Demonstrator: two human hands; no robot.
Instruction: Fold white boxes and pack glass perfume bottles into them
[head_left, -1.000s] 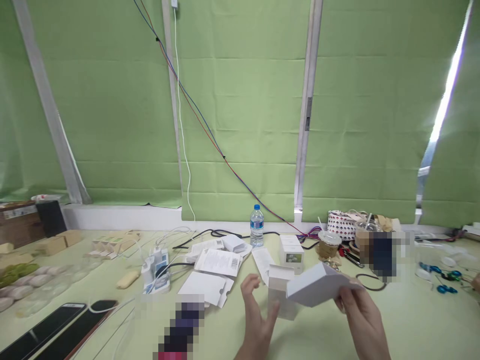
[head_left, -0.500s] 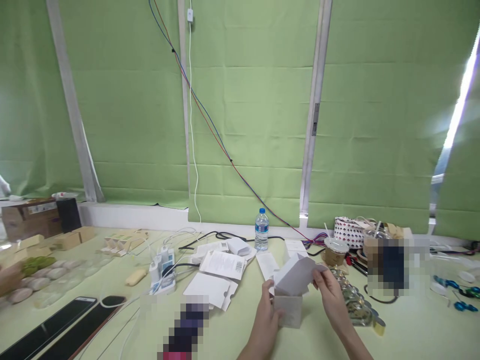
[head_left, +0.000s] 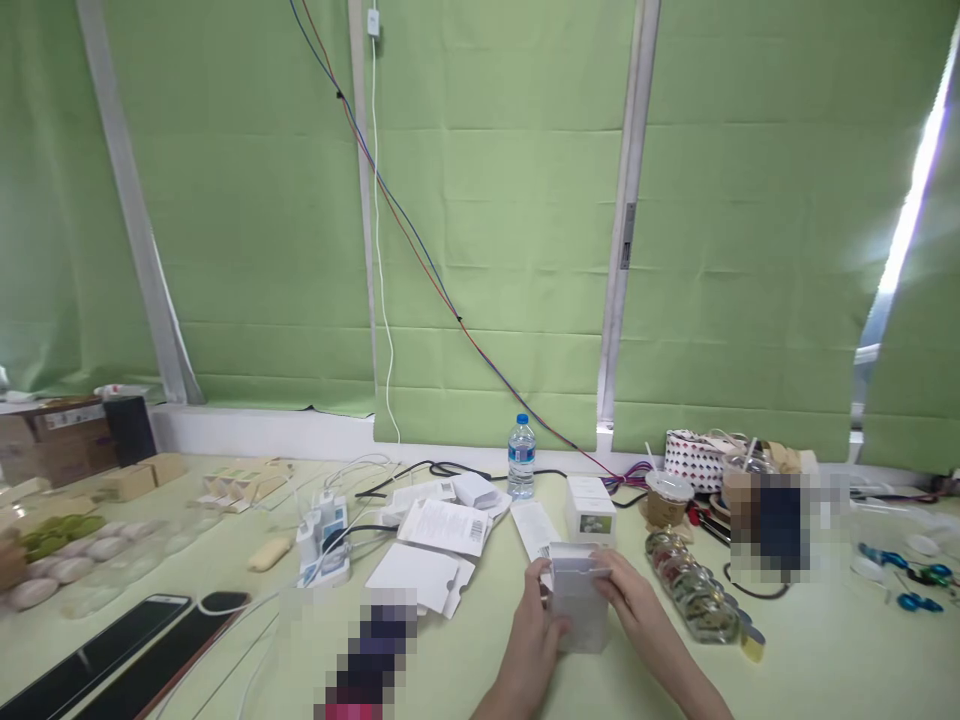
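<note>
A small white cardboard box (head_left: 583, 622) stands upright on the table between my hands. My left hand (head_left: 529, 628) grips its left side, with the thumb across the front and the fingers behind. My right hand (head_left: 634, 600) is closed at the top right edge, fingers pinched near a pale grey-white card panel (head_left: 574, 560) that rises along the top. Whether that panel is a flap or a separate insert I cannot tell. Just beyond the box lies a printed white flat carton (head_left: 532, 528). A closed white box with a picture (head_left: 590, 510) stands behind my right hand.
Flattened white cartons (head_left: 442, 530) lie to the left, near a power strip (head_left: 324, 545) with cables. A water bottle (head_left: 522, 458) stands at the back. Right of my hands are a row of glass jars (head_left: 694, 595) and a lidded cup (head_left: 667, 498). Phones (head_left: 97, 650) lie front left.
The white folded card that my right hand held tilted above the box has gone down to its top. My right hand moved slightly left and down, uncovering the picture box behind.
</note>
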